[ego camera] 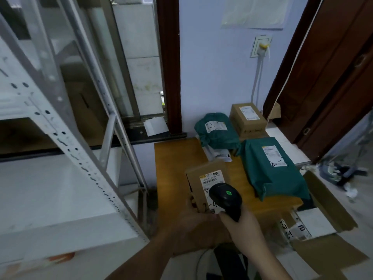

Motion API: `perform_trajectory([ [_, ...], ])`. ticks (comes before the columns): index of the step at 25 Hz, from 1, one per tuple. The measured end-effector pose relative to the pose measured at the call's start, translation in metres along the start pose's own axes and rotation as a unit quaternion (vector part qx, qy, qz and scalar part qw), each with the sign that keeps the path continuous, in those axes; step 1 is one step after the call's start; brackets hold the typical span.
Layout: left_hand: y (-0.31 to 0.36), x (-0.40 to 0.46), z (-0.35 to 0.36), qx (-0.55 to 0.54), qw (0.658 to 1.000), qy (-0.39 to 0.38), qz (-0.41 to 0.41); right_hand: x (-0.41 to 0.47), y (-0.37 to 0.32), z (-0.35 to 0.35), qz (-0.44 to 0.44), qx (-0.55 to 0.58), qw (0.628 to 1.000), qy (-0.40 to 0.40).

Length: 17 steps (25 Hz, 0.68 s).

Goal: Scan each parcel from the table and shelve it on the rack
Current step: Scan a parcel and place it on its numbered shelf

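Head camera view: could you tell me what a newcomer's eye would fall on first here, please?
First, the black scanner with its green light, gripped by the right hand low in the centre, over the label of a small cardboard box held by the left hand. Behind them, two green mailer bags lie on the wooden table. The white metal rack fills the left.

Left hand (198, 216) grips from below, fingers curled; right hand (239, 223), just beside it (touching), is clenched, forearm extended.
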<state>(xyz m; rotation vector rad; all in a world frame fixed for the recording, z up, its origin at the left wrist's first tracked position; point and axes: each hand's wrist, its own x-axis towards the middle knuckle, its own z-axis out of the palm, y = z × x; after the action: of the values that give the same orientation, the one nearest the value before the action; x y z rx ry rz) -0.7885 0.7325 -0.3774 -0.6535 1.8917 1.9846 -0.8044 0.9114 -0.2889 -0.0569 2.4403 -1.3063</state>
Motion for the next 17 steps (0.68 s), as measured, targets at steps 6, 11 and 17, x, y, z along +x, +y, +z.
perform_trajectory([
  [6, -0.029, -0.042, -0.014, -0.048, 0.998, 0.0, -0.031, -0.041, -0.012, 0.026, -0.026, -0.001, 0.999, -0.042],
  [11, -0.061, -0.059, -0.039, -0.097, 0.993, 0.059, 0.02, -0.065, -0.029, 0.04, -0.076, -0.001, 0.992, -0.105],
  [17, -0.093, -0.117, -0.068, -0.146, 0.977, 0.149, 0.051, -0.085, -0.036, 0.048, -0.123, -0.012, 0.97, -0.211],
])
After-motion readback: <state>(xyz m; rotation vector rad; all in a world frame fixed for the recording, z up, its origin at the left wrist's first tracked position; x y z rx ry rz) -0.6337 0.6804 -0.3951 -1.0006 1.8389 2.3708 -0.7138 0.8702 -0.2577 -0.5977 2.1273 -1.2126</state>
